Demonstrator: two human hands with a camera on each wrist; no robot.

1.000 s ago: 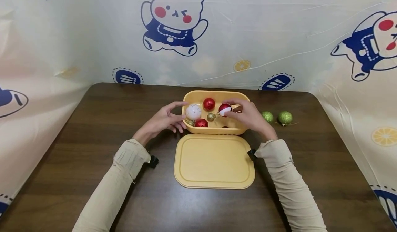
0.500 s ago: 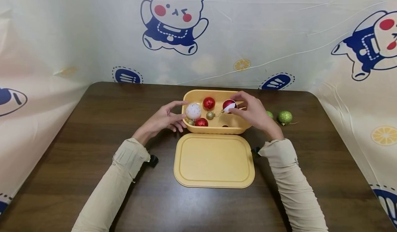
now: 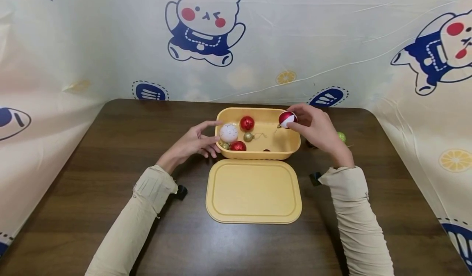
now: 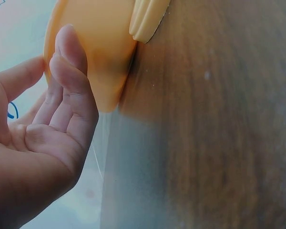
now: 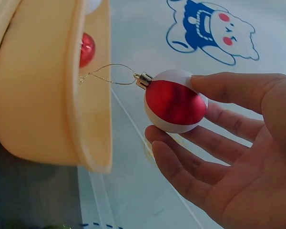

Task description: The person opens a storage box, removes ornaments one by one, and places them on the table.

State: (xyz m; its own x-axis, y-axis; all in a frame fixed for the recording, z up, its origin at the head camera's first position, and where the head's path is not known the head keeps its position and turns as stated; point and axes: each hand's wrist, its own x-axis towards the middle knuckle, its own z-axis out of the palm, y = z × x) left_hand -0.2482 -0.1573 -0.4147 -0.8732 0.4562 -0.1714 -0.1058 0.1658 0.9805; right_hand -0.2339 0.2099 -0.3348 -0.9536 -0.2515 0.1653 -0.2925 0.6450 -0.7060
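My right hand (image 3: 318,130) pinches a red-and-white Christmas ball (image 3: 287,119) between thumb and fingers, above the right end of a yellow box (image 3: 258,156). In the right wrist view the gold cap and string loop of the Christmas ball (image 5: 176,102) point toward the box wall (image 5: 38,95). At the box's left end, my left hand (image 3: 193,142) touches the rim with loosely spread fingers. Inside the box lie a white speckled ball (image 3: 229,132), two red balls (image 3: 247,123) and small gold balls (image 3: 248,137).
A yellow lid (image 3: 254,192) lies flat on the brown table (image 3: 92,185), just in front of the box. To the right, a green glitter ball (image 3: 341,137) shows partly behind my right hand. A printed cloth (image 3: 265,42) hangs behind the table.
My right hand has lifted the red-and-white Christmas ball and carried it rightward across the box, now covering most of the green balls. The left hand stays at the rim.
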